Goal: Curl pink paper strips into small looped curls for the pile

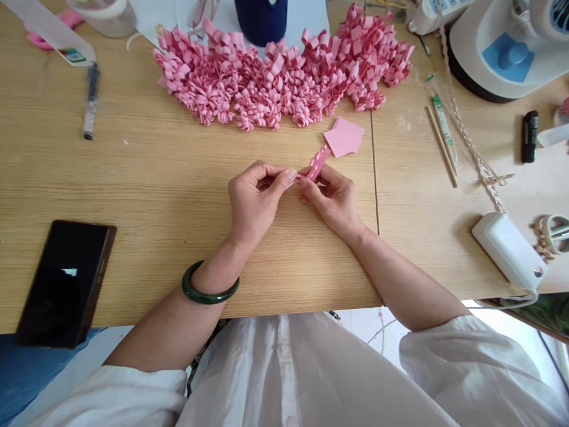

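In front of the pink looped heap [275, 77], nearer the person, the left hand [254, 198] has thumb and index finger pressed together on the thin end of a pink strip [319, 163], while the right hand [334, 198] pinches the same strip between thumb and index finger close beside, the remaining fingers curled under. The strip's looped part slants up from the right fingers toward the pink paper pieces [344, 137] just in front of the heap's right half. Behind the heap's middle stands a navy cup [261, 21], and left of the heap a clear tub [104, 16], the contents of both impossible to tell.
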`<state>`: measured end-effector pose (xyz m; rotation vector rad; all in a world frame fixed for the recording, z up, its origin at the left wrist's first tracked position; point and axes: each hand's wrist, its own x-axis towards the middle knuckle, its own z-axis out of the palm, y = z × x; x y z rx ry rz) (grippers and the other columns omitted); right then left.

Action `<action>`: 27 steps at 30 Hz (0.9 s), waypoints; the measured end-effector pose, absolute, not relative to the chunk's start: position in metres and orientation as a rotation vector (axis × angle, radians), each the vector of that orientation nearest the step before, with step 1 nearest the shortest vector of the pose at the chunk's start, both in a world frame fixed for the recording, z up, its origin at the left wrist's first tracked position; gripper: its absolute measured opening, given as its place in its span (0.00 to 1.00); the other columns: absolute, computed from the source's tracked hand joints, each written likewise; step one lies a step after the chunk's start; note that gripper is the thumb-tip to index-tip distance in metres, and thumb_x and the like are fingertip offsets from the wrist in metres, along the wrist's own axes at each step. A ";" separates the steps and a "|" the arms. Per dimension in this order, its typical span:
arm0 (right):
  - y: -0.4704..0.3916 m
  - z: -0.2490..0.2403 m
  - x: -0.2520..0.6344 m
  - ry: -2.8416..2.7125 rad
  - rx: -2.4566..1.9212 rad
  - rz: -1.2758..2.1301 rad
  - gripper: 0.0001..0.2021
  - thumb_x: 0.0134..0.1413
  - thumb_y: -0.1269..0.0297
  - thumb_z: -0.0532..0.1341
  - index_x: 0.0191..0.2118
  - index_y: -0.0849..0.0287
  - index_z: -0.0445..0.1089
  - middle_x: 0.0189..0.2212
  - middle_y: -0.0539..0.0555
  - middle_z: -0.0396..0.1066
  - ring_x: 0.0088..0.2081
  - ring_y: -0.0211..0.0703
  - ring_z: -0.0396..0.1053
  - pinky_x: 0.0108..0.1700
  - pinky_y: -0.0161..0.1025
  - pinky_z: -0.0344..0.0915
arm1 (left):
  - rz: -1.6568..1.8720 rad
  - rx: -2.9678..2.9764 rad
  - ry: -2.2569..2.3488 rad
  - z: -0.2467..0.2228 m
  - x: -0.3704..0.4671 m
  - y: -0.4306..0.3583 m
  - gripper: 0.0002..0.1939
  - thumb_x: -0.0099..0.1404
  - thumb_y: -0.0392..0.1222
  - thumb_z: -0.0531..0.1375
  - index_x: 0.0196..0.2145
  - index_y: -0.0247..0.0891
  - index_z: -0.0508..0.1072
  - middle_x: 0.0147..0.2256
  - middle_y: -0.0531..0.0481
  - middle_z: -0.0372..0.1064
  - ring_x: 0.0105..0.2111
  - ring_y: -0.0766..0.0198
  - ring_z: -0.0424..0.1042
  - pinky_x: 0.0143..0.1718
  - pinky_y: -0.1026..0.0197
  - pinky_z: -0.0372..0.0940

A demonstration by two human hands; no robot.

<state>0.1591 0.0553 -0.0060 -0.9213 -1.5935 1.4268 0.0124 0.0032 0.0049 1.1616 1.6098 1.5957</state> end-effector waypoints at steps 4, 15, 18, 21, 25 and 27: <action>0.056 -0.007 0.159 -1.560 -0.906 1.420 0.27 0.54 0.34 0.70 0.35 0.57 0.73 0.30 0.48 0.69 0.29 0.33 0.65 0.27 0.33 0.67 | 1.557 1.136 1.609 0.006 0.014 0.003 0.08 0.64 0.39 0.70 0.27 0.41 0.79 0.27 0.55 0.76 0.28 0.67 0.73 0.33 0.63 0.69; 0.054 -0.007 0.159 -1.585 -0.984 1.375 0.22 0.59 0.41 0.70 0.32 0.56 0.70 0.28 0.47 0.69 0.26 0.32 0.63 0.27 0.34 0.64 | 1.519 1.101 1.634 0.003 0.015 0.003 0.08 0.65 0.42 0.69 0.28 0.41 0.78 0.28 0.55 0.76 0.29 0.66 0.73 0.32 0.63 0.68; 0.054 -0.007 0.159 -1.599 -1.007 1.365 0.23 0.59 0.40 0.70 0.32 0.56 0.70 0.29 0.48 0.69 0.26 0.33 0.63 0.27 0.34 0.65 | 1.495 1.120 1.670 0.002 0.015 0.002 0.07 0.65 0.41 0.69 0.29 0.41 0.78 0.30 0.55 0.77 0.31 0.65 0.74 0.36 0.62 0.70; 0.054 -0.007 0.159 -1.604 -1.004 1.383 0.23 0.58 0.39 0.70 0.32 0.55 0.70 0.28 0.47 0.69 0.26 0.32 0.62 0.28 0.34 0.66 | 1.499 1.149 1.647 0.003 0.015 0.001 0.06 0.64 0.39 0.70 0.30 0.41 0.78 0.30 0.55 0.77 0.33 0.65 0.75 0.38 0.62 0.70; 0.054 -0.007 0.160 -1.601 -0.971 1.421 0.23 0.59 0.39 0.69 0.36 0.57 0.71 0.30 0.48 0.68 0.27 0.32 0.63 0.29 0.34 0.66 | 1.488 1.132 1.612 0.004 0.016 0.000 0.07 0.64 0.39 0.71 0.29 0.41 0.78 0.30 0.54 0.77 0.32 0.65 0.75 0.38 0.61 0.70; 0.054 -0.008 0.160 -1.590 -0.943 1.419 0.24 0.59 0.39 0.69 0.36 0.57 0.71 0.31 0.48 0.68 0.29 0.33 0.64 0.29 0.33 0.66 | 1.505 1.113 1.621 0.005 0.017 0.000 0.07 0.63 0.40 0.71 0.29 0.41 0.78 0.30 0.54 0.78 0.32 0.65 0.75 0.38 0.61 0.71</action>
